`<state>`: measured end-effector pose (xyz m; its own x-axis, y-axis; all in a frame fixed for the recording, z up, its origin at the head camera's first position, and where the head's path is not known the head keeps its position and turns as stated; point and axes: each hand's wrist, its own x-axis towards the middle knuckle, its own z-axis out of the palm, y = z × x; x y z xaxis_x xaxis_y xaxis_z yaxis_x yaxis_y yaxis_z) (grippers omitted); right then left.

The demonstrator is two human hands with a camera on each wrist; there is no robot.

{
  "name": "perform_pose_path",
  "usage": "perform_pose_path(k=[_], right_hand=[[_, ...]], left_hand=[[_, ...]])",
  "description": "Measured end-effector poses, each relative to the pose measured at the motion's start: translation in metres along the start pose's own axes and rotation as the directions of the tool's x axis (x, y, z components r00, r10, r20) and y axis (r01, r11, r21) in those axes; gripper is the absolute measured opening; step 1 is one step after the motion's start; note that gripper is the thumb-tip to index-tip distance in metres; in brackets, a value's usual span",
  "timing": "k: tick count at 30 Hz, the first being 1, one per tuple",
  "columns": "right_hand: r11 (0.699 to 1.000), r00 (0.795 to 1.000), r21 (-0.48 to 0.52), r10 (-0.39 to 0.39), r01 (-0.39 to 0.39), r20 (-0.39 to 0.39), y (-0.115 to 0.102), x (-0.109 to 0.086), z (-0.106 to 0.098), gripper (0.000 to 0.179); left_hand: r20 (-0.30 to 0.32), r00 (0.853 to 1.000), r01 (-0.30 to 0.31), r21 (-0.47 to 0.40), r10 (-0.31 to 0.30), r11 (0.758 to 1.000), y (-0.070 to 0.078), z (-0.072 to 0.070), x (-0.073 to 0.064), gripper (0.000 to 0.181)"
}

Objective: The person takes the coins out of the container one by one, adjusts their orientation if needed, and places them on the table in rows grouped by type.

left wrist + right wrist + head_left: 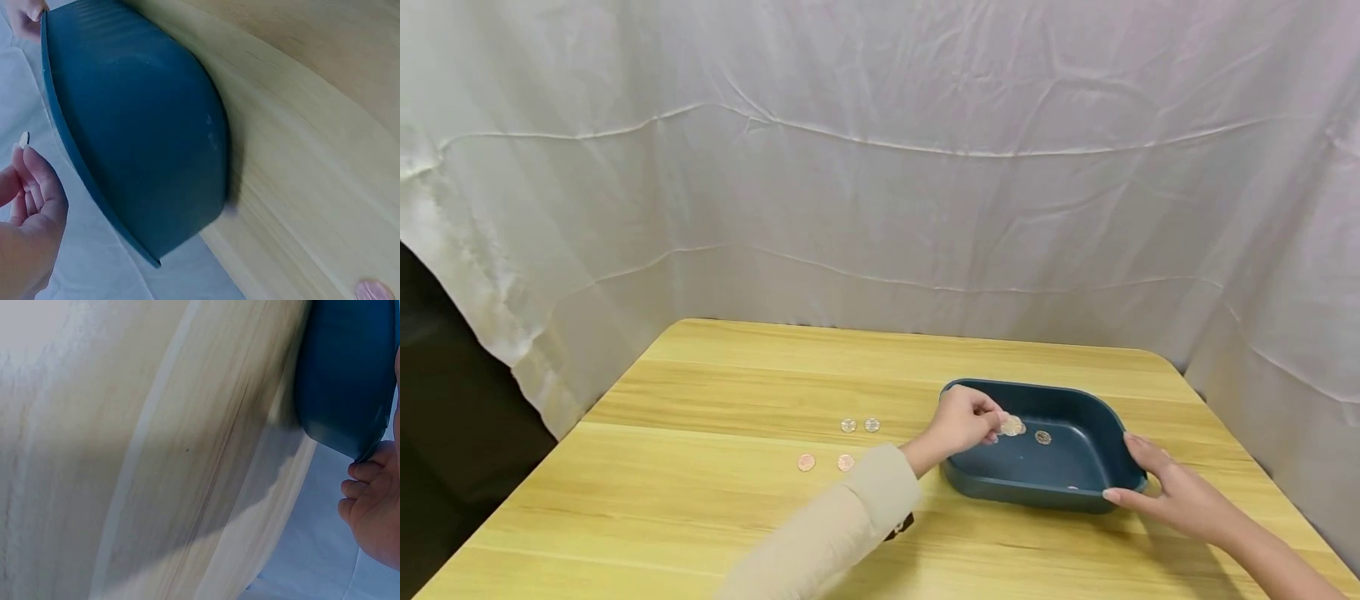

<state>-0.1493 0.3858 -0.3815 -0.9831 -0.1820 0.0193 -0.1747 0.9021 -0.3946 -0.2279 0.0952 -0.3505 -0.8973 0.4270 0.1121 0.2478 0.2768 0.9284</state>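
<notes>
My left hand reaches over the left part of a dark blue plastic basin and pinches a coin at its fingertips. From the head view, this coin overlaps another coin around the fingertips. Inside the basin lies a gold-coloured coin, and a further coin is partly hidden by the near wall. My right hand grips the basin's right end, thumb at the near rim and fingers at the right rim. In the right wrist view, curled fingers meet the basin's edge.
Left of the basin, two silvery coins lie side by side on the wooden table. Nearer the front are a copper coin and a second copper coin, close to my left sleeve. White curtains hang behind.
</notes>
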Motion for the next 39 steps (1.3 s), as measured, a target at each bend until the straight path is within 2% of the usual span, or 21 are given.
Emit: perform_pose_path(k=[10,14,19,28,35,39], right_hand=[[1.000,1.000,-0.016,-0.023,0.023,-0.019,0.000,0.001,-0.002,0.092],[1.000,1.000,-0.015,-0.020,0.020,-0.006,0.001,0.001,-0.001,0.092],[0.998,1.000,-0.049,-0.026,0.026,0.001,0.001,0.001,-0.002,0.092],[0.995,1.000,-0.095,-0.028,0.029,0.012,-0.001,0.003,-0.005,0.092],[0.996,0.999,-0.079,-0.037,0.038,0.013,0.001,0.002,-0.005,0.091],[0.996,0.999,-0.072,-0.042,0.043,0.008,0.001,0.002,-0.004,0.091]], left_hand=[[-0.080,0.996,0.023,-0.067,-0.029,0.998,-0.006,-0.026,-0.010,0.014],[-0.136,0.990,0.030,-0.099,-0.044,0.995,-0.016,-0.041,-0.012,0.013],[-0.196,0.978,0.044,-0.139,-0.071,0.989,-0.030,-0.068,-0.018,0.012],[-0.279,0.948,0.138,-0.073,-0.153,0.988,-0.061,-0.115,-0.037,0.011],[-0.339,0.917,0.220,-0.007,-0.209,0.976,-0.080,-0.139,-0.047,0.013],[-0.356,0.908,0.248,0.027,-0.222,0.968,-0.088,-0.149,-0.051,0.013]])
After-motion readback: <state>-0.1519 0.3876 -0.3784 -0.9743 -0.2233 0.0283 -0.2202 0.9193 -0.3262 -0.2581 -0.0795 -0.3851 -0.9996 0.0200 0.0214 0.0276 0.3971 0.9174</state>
